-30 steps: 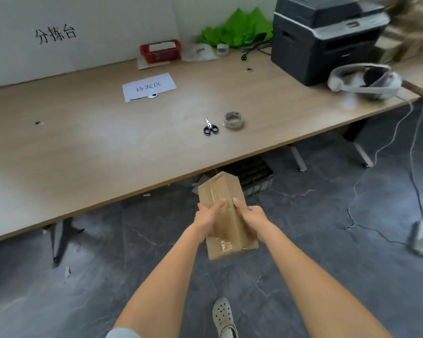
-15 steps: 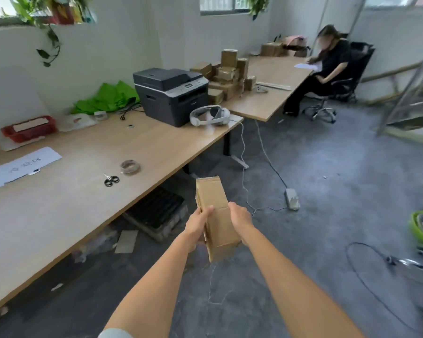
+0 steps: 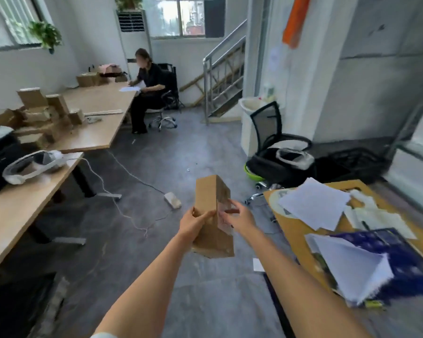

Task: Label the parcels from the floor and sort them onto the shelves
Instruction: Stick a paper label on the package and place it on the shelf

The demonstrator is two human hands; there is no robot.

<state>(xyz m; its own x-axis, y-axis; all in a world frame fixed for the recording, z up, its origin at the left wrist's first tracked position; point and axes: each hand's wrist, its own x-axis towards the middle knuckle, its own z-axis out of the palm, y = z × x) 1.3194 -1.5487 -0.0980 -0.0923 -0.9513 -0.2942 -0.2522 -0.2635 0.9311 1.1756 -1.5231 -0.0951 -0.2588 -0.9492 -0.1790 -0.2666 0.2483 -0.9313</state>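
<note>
My left hand (image 3: 193, 222) grips the upright box (image 3: 205, 196); my right hand (image 3: 241, 219) touches its other side, maybe gripping.

A grey tiled floor (image 3: 205, 301) spreads between pale wooden counters (image 3: 17, 215) on the left and a white pillar (image 3: 300, 76) on the right, with daylight through a window (image 3: 178, 15) in the far white wall (image 3: 93, 52), a metal-railed staircase (image 3: 225, 79) below it, a black office chair (image 3: 269, 125) near the pillar and a green plant (image 3: 45, 35) high on the left.
</note>
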